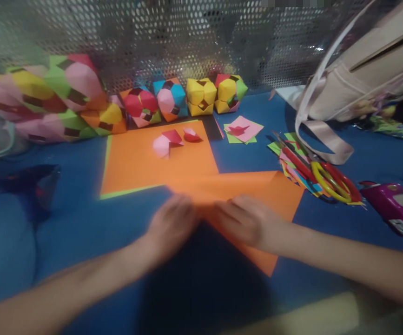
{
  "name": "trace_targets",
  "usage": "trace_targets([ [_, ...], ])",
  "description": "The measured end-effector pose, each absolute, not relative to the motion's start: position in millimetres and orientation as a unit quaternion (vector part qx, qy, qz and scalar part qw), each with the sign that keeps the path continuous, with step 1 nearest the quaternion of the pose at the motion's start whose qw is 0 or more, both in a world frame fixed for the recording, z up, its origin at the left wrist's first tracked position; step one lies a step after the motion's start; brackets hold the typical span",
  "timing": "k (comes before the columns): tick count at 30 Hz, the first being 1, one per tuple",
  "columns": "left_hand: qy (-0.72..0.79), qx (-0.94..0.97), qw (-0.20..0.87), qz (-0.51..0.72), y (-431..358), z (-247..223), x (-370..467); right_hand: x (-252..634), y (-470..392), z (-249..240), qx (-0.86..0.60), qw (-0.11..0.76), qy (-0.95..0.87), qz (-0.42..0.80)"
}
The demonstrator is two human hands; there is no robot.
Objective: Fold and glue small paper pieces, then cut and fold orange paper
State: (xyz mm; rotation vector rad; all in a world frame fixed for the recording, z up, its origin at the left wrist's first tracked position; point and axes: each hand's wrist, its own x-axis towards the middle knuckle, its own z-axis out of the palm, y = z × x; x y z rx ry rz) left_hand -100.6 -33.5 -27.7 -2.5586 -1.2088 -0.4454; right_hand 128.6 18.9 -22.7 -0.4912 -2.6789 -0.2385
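An orange sheet of paper (274, 200) lies on the blue table, its upper part folded over and its lower corner pointing toward me. My left hand (175, 221) is closed on the sheet's left end, fingers blurred. Just to the right, my right hand (245, 221) rests on the middle of the same sheet with its fingers together, pressing it. Behind them is a flat orange sheet (135, 158) over a green one, carrying a pink and red folded piece (166, 143) and a small red folded piece (192, 135).
Several colourful paper balls (201, 96) line the back by a perforated metal panel. Small square papers (245, 129) lie behind the sheet. Scissors (330, 181) on paper scraps, a purple device (393, 207) and a pale bag (347, 83) are at the right.
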Motion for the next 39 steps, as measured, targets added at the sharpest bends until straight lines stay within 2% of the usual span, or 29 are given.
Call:
trace_targets([
  [3, -0.421, -0.872, 0.151, -0.196, -34, -22, -96, 131, 19, -20, -0.147, 0.189, -0.968, -0.070],
  [7, -0.440, -0.867, 0.167, -0.165, -29, -13, -93, 131, 20, -19, -0.140, 0.166, -0.974, -0.059],
  [18, -0.507, -0.851, 0.095, -0.100, -21, -4, -90, 119, 23, -13, -0.151, 0.175, -0.968, -0.101],
  [26, -0.544, -0.825, 0.037, -0.149, -21, -18, -104, 63, 42, -11, -0.164, 0.238, -0.956, 0.045],
  [31, -0.514, -0.839, 0.063, -0.165, -18, -16, -104, 60, 56, -21, -0.176, 0.154, -0.966, 0.112],
  [35, -0.498, -0.840, 0.139, -0.166, -19, -13, -102, 81, 66, -23, -0.235, 0.085, -0.963, 0.102],
  [39, -0.496, -0.845, 0.136, -0.146, -20, -14, -104, 115, 76, -23, -0.272, 0.040, -0.956, 0.102],
])
